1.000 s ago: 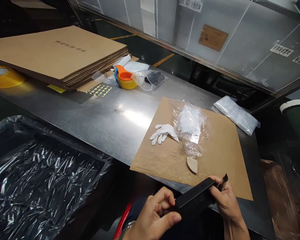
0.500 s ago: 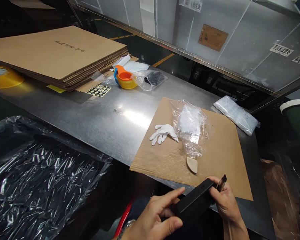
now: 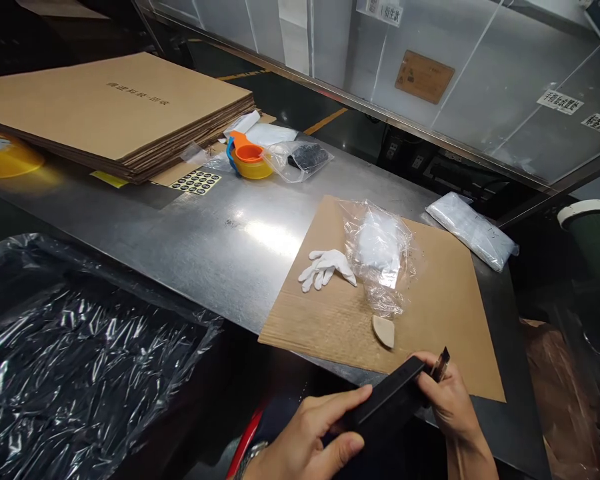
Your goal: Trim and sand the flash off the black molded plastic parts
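Observation:
A black rectangular block-like object (image 3: 387, 395) is held in the air at the table's front edge. My left hand (image 3: 317, 437) grips its near end between thumb and fingers. Around its far end are the fingers of my right hand (image 3: 447, 393), which also holds a small cutter (image 3: 441, 365) with its dark blade pointing up. Beyond the hands, a beige wedge-shaped piece (image 3: 383, 331) lies on a flat cardboard sheet (image 3: 440, 300). A white glove (image 3: 327, 269) and a clear plastic bag with white contents (image 3: 379, 247) rest on the same sheet.
Stacked cardboard (image 3: 115, 107) fills the metal table's (image 3: 205, 233) far left, beside yellow tape (image 3: 10, 157). Orange and yellow tape rolls (image 3: 250, 160) and a bagged black item (image 3: 307, 157) are at the back. A white packet (image 3: 473, 230) lies right; black plastic (image 3: 80, 367) is at lower left.
My left index finger has shifted slightly forward along the black object. The view has moved a little; both hands keep their hold.

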{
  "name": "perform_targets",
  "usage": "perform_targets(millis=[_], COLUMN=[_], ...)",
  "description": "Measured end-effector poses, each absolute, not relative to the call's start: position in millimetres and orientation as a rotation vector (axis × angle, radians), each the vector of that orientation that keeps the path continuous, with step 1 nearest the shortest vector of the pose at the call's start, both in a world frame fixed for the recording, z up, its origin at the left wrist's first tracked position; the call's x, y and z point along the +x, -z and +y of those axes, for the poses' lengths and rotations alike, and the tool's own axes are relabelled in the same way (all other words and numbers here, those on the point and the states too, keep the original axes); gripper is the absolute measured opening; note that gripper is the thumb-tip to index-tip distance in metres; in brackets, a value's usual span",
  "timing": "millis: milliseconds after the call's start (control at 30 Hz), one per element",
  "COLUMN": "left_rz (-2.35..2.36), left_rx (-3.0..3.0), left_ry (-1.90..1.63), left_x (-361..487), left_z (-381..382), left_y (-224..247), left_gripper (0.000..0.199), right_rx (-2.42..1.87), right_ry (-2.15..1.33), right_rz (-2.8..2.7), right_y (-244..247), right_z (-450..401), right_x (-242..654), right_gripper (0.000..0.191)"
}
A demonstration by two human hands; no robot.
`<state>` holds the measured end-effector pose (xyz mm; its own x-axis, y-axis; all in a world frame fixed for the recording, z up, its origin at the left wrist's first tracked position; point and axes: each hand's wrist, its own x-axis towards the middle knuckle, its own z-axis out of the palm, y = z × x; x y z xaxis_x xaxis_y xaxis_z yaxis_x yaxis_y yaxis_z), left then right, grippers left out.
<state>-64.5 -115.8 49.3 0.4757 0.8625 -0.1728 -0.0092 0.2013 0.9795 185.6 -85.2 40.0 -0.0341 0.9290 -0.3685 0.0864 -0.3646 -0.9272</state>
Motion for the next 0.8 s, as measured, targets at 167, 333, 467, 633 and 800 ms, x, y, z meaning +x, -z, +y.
perform_targets(millis=[167,333,467,633,800], left_rz=[0.954,1.001,1.154,1.234,1.35], left_rx=[0.944,0.57,0.407,0.549,0.789], left_ry=[-0.728,-0.775,-0.913,-0.893,-0.808], left_x=[-55,-41,-36,-27,-21], left_z=[-111,-97,-91,-90,-92], left_y=[-34,-13,5,33,45], left_gripper=[0.04,0.04,0.04,0.059,0.068], right_rx=[-1.676,-1.779,-1.961,-2.139,-2.181], right_ry=[-1.435,-1.251,-0.881,-0.386,-0.098], right_rz=[-1.282,-1.38,-1.468,-1.611,-1.788], right_y=[-43,-24,2,25,29], right_z=[-70,-51,-36,-20,-9], right_x=[176,182,205,219,214], right_gripper=[0.04,0.055,0.054,0.047,0.04])
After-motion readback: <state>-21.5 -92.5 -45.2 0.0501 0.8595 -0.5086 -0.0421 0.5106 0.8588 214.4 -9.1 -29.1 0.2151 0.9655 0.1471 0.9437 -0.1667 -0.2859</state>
